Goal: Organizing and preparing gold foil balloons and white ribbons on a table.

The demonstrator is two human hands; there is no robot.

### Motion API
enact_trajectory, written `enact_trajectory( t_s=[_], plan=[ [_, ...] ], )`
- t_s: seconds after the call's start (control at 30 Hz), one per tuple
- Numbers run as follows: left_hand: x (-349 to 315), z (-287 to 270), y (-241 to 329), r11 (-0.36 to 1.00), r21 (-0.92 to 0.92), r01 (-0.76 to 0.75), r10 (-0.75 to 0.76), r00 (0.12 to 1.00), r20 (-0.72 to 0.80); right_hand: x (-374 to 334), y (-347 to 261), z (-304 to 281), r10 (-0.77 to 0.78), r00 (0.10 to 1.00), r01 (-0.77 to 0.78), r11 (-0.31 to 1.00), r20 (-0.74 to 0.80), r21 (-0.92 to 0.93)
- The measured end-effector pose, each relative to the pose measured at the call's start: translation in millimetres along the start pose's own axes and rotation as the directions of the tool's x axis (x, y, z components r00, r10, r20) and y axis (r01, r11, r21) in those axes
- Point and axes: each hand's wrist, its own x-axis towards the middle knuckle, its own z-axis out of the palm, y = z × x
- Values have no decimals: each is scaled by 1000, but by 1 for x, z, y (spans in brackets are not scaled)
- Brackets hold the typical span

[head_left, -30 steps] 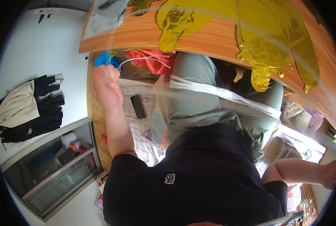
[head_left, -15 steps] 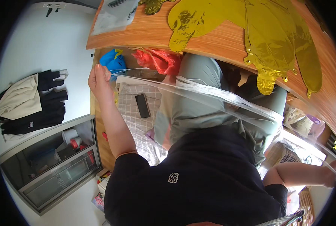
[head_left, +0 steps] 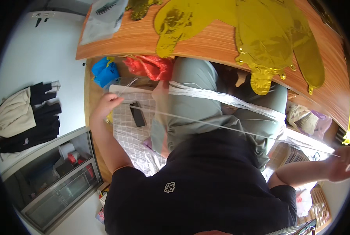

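Note:
My left hand (head_left: 107, 105) is closed on one end of a thin white ribbon (head_left: 226, 127) pulled taut across my lap. My right hand (head_left: 341, 164), far out at the right edge, pinches the other end of it. A wider band of bunched white ribbon strands (head_left: 222, 98) lies across my grey-green trousers (head_left: 194, 84). Above my knees the wooden table (head_left: 206, 39) carries flat gold foil balloons (head_left: 269, 39). A black phone (head_left: 137, 114) rests on the checked cloth (head_left: 132, 137) just right of my left hand.
A blue bag (head_left: 105, 72) and a red bag (head_left: 151, 66) sit under the table's edge. A clear plastic packet (head_left: 100, 19) lies on the table's left end. Dark and cream clothes (head_left: 22, 117) lie on the white floor; a glass-fronted cabinet (head_left: 53, 184) stands lower left.
My left hand has dropped from beside the blue bag down toward the phone, drawing the thin ribbon tight. My right hand has stretched further out to the right.

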Motion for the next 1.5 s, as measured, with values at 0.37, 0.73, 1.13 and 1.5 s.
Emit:
enact_trajectory(
  t_s=[0.37,0.73,1.13,1.5],
  plan=[
    [-80,120,247,441,50,-896,866,410,-288,-137,191,52,739,433,-265,652,517,-710],
    [-47,173,237,327,-667,-670,760,605,-236,-164,216,39,656,663,-286,666,360,-689],
    [-27,203,237,640,-565,-521,622,783,-19,-134,219,25,922,380,-918,365,-77,-157],
    [0,224,198,11,-998,-68,737,675,-38,-135,214,27,877,480,-293,144,-16,-945]
  ],
)
